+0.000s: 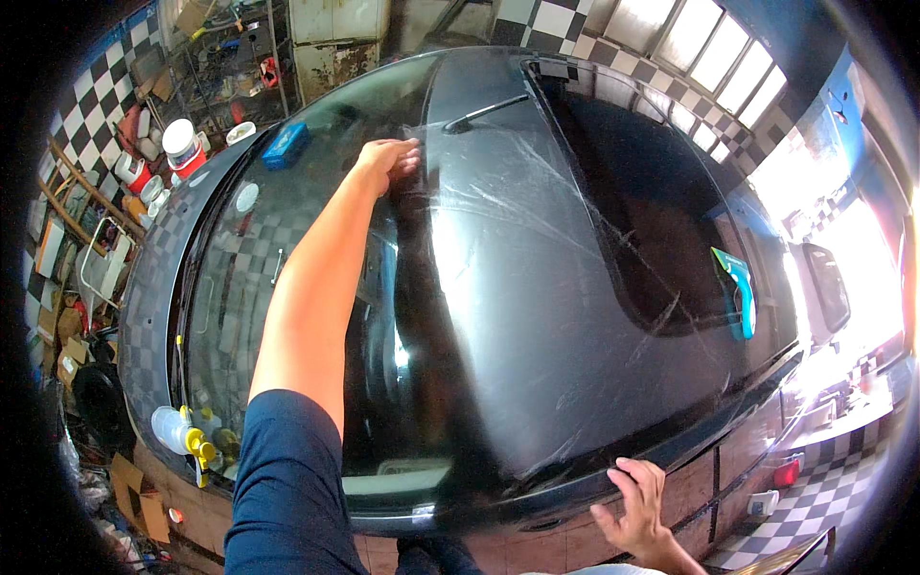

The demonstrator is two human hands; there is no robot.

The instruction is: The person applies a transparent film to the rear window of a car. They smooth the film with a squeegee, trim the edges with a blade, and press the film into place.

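Clear film (532, 187): it lies creased over the dark roof (508, 345), from near the front edge to the dark glass panel (632, 163).
Left hand (386, 163): you have it at the front edge, toward the far side; the fingers are curled, but whether they pinch the film, I cannot tell.
Right hand (637, 503): its fingers are released and spread, beside the near edge.
Film tension: better you pull evenly and slowly; such thin film may fold on itself.
Black rod (486, 112): take care, film could catch there.
Teal scraper (740, 292): it lies toward the rear edge.
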